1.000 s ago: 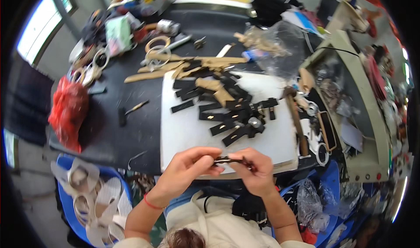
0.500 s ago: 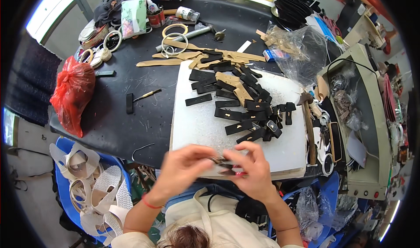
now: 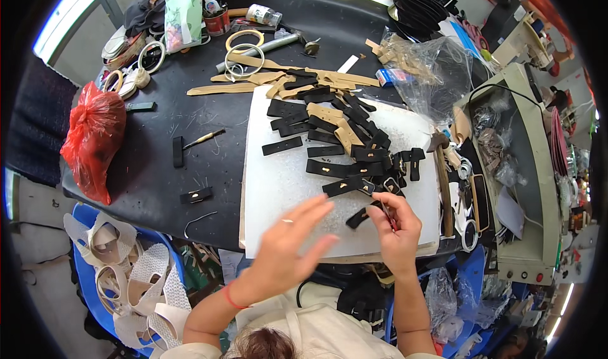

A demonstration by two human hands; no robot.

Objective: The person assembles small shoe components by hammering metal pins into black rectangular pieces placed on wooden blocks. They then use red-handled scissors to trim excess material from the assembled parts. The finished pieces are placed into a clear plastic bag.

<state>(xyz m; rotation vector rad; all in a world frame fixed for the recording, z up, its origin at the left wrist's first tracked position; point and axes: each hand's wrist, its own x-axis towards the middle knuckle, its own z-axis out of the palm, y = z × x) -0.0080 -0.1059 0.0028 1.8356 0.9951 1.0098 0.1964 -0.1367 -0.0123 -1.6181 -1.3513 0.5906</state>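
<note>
Your left grip [image 3: 286, 248] is spread, thumb well out from the fingers, above the near part of the white board [image 3: 266, 191], with nothing visible in it. To its right, your right grip [image 3: 400, 235] pinches a small red-and-dark tool [image 3: 392, 223] between thumb and fingers (the hand hides too much of it to tell its exact kind). Just left of that right grip, a short black strap [image 3: 357, 218] lies on the board; you cannot tell here whether the thumb touches it.

Beyond both grips spreads the pile of black straps [image 3: 345, 169], several bearing small gold-coloured fittings, with a tan strap [image 3: 324, 113] lying across it. A metal buckle [image 3: 391, 184] sits just beyond your right fingertips. Well to the left of your left grip, a lone black strap piece [image 3: 196, 195] rests on the black worktop [image 3: 145, 188], with a wooden-handled tool [image 3: 204, 138] farther beyond. To the right of your right grip, a hammer [image 3: 446, 201] lies along the board's edge.
</note>
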